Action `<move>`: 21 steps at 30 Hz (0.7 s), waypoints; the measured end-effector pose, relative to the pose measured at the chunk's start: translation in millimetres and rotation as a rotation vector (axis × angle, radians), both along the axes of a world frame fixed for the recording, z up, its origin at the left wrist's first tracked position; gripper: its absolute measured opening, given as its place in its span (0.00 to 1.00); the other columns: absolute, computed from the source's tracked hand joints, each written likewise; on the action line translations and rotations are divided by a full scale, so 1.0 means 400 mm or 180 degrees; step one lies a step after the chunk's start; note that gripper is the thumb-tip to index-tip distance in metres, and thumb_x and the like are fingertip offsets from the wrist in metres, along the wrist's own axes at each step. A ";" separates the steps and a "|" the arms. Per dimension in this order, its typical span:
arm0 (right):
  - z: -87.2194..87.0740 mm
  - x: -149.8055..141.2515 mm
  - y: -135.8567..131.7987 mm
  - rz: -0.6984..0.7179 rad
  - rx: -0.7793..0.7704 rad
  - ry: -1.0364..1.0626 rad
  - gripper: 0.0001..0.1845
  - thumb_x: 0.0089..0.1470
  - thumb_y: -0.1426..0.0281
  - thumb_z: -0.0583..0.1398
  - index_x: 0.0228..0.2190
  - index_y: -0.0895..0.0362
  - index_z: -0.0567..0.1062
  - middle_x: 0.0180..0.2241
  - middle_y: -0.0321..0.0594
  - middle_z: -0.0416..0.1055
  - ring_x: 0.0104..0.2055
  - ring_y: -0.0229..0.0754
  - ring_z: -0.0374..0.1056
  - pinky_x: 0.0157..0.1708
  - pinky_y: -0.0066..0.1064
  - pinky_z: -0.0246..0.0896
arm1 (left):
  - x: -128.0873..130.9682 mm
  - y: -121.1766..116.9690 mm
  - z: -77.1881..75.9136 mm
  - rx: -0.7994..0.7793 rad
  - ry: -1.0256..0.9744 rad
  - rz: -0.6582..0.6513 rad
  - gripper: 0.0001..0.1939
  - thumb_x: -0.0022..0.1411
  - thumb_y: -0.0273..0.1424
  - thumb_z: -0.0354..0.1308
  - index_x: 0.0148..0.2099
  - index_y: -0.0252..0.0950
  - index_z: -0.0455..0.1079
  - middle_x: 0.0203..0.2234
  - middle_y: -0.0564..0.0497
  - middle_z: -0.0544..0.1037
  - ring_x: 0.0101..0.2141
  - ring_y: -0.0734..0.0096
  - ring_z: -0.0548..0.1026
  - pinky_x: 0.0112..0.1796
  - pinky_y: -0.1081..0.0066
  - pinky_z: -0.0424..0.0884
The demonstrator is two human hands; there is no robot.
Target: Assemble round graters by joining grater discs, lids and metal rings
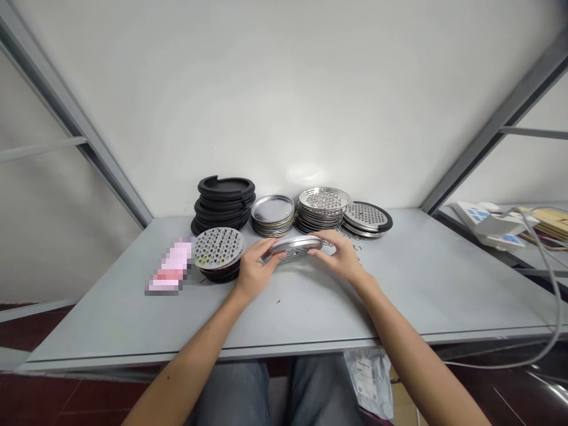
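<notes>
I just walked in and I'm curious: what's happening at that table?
A person at the pale grey table holds a round silver metal disc with holes, tilted, between the left grip and right grip. Left of them, a round silver plate with holes tops a dark stack. Farther back stand stacks of round black pieces, flat silver metal plates and silver discs with holes, plus a low pile with a black-edged silver disc on top.

Operator: Which markings are legible?

Technician: None can be read; the white label (366, 380) on the plastic bag (384, 390) below the table (444, 290) bears print too small to resolve, and the pink item (172, 264) is pixelated beyond reading
</notes>
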State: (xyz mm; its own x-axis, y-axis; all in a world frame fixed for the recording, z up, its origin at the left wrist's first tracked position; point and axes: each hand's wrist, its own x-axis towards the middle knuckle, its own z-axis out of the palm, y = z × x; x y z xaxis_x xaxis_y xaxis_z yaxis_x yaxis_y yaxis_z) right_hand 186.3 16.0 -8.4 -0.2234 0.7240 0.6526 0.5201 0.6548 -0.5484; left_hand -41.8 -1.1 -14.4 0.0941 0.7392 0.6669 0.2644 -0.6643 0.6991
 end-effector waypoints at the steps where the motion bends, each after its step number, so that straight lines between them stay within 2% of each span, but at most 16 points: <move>1: 0.001 -0.001 -0.002 -0.0011 -0.0088 0.0130 0.16 0.49 0.60 0.64 0.38 0.56 0.77 0.36 0.43 0.77 0.39 0.46 0.71 0.42 0.38 0.65 | 0.000 0.002 0.002 -0.0107 -0.0089 0.0013 0.12 0.59 0.32 0.60 0.44 0.33 0.73 0.38 0.46 0.77 0.38 0.67 0.75 0.41 0.69 0.71; 4: 0.007 -0.012 -0.010 0.0010 -0.0531 0.0375 0.14 0.49 0.59 0.64 0.30 0.57 0.78 0.28 0.40 0.76 0.32 0.44 0.70 0.36 0.35 0.65 | 0.000 0.006 0.003 -0.0489 -0.0350 -0.0026 0.12 0.60 0.35 0.59 0.42 0.32 0.73 0.34 0.48 0.78 0.36 0.68 0.75 0.39 0.71 0.71; 8: 0.014 -0.024 -0.015 0.0217 -0.1290 0.0721 0.17 0.50 0.57 0.62 0.31 0.58 0.79 0.30 0.40 0.77 0.33 0.44 0.71 0.34 0.33 0.64 | 0.002 0.008 -0.003 -0.0828 -0.0348 0.0074 0.15 0.62 0.39 0.56 0.41 0.32 0.73 0.32 0.48 0.78 0.35 0.66 0.76 0.38 0.70 0.72; 10: 0.013 -0.024 -0.011 0.0361 -0.1676 0.0878 0.19 0.50 0.55 0.62 0.31 0.59 0.78 0.29 0.40 0.77 0.31 0.43 0.70 0.31 0.31 0.63 | 0.003 0.007 -0.007 -0.0752 -0.0108 0.0245 0.16 0.62 0.39 0.55 0.46 0.33 0.71 0.37 0.47 0.78 0.39 0.63 0.76 0.41 0.67 0.72; 13: 0.005 -0.019 -0.002 0.0399 -0.2105 0.1010 0.22 0.49 0.53 0.61 0.30 0.60 0.78 0.27 0.40 0.75 0.27 0.40 0.67 0.26 0.29 0.60 | 0.005 0.002 -0.013 -0.0453 0.0444 0.0333 0.22 0.63 0.37 0.55 0.57 0.36 0.62 0.48 0.43 0.74 0.49 0.60 0.72 0.50 0.62 0.68; 18: -0.014 -0.011 0.014 0.0200 -0.2310 0.0845 0.27 0.45 0.47 0.61 0.24 0.62 0.76 0.20 0.38 0.70 0.22 0.36 0.61 0.22 0.28 0.55 | 0.002 -0.007 -0.025 -0.0397 0.1403 0.0223 0.33 0.60 0.42 0.56 0.64 0.36 0.52 0.62 0.38 0.57 0.61 0.52 0.58 0.58 0.52 0.58; 21: -0.023 -0.014 0.020 -0.0204 -0.2218 0.0566 0.29 0.45 0.45 0.59 0.19 0.61 0.73 0.16 0.34 0.64 0.19 0.33 0.54 0.20 0.27 0.48 | -0.002 -0.010 -0.032 -0.0482 0.1778 0.0135 0.42 0.55 0.47 0.60 0.65 0.36 0.49 0.65 0.37 0.48 0.63 0.47 0.50 0.59 0.49 0.54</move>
